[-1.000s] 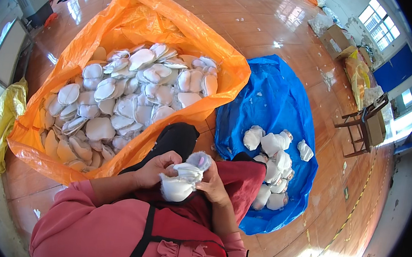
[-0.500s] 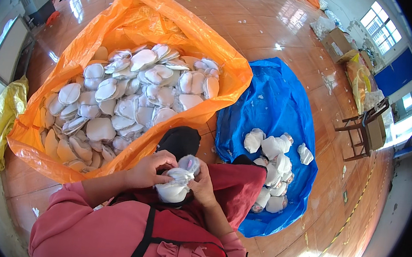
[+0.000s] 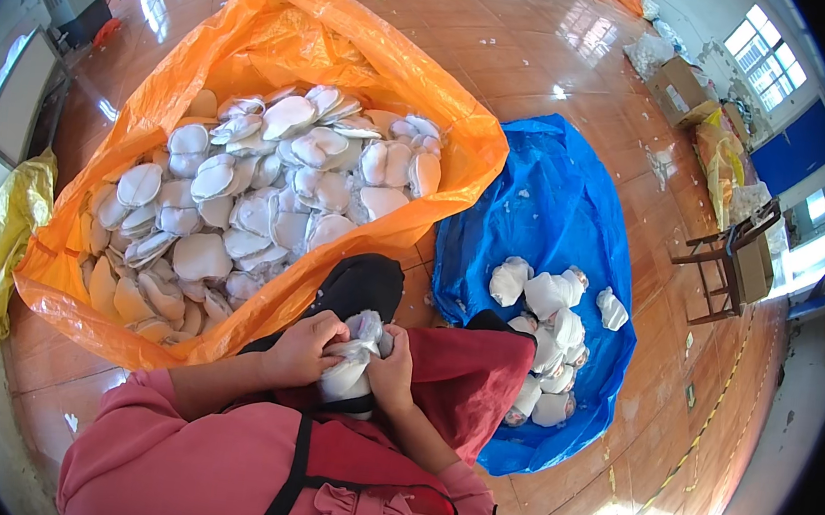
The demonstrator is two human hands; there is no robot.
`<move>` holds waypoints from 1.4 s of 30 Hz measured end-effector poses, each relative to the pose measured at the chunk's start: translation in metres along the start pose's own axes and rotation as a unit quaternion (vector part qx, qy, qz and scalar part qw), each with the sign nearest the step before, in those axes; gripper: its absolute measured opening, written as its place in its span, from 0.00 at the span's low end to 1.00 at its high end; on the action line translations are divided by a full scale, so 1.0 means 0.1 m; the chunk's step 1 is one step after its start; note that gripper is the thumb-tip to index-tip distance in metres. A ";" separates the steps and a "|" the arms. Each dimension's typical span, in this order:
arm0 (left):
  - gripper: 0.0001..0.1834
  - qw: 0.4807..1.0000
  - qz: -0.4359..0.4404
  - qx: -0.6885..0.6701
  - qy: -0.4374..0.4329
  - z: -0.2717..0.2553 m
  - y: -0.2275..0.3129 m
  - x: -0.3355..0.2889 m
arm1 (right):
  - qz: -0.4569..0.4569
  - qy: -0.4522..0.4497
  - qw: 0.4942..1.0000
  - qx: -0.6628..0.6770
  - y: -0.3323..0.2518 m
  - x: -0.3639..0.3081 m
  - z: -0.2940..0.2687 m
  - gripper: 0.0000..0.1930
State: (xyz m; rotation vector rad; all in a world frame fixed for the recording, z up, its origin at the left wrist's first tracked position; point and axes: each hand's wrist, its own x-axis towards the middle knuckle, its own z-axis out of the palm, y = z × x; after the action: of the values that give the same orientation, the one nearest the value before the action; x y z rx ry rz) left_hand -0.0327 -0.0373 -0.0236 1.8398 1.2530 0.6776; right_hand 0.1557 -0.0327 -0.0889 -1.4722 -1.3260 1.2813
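Over my lap I hold a small white fabric piece [image 3: 347, 375] with grey fuzzy material bulging from its top. My left hand [image 3: 302, 349] is closed on its left side, thumb and fingers pinching the cloth near the upper edge. On the other side my right hand [image 3: 392, 372] grips it, with the fingers curled by the grey part. The cloth is gathered and twisted between both hands. Beyond them, a large orange sack [image 3: 449, 101] lies spread around a heap of flat, rounded white and grey fabric pieces [image 3: 201, 257].
Right of my knee, a blue sack [image 3: 561, 183] holds several rounded white fabric bundles [image 3: 551, 294]. A yellow sack [image 3: 7, 245] lies at the left wall. A wooden chair [image 3: 729, 256] and a cardboard box [image 3: 681, 90] stand at the right on the tiled floor.
Both hands have shifted slightly, and the fabric piece in them is more twisted and drawn in. My left hand has closed more tightly. The sacks have stayed put.
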 end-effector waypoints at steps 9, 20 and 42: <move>0.19 0.996 0.021 0.021 0.085 0.12 0.01 -0.04 | -0.012 -0.010 0.995 0.100 -0.01 -0.01 0.04 0.25; 0.17 0.968 0.082 0.012 0.238 0.22 -0.18 -0.09 | 0.076 -0.179 0.862 0.469 0.12 0.02 -0.22 0.23; 0.22 0.984 0.145 -0.007 0.106 0.02 -0.26 -0.08 | 0.093 -0.180 0.927 0.316 -0.18 0.11 -0.14 0.30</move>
State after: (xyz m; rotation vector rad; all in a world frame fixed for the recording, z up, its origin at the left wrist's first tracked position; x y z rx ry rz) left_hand -0.0476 -0.0403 -0.0465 1.9995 1.1163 1.0624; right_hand 0.1652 -0.0173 -0.0706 -0.9453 -0.8566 1.9489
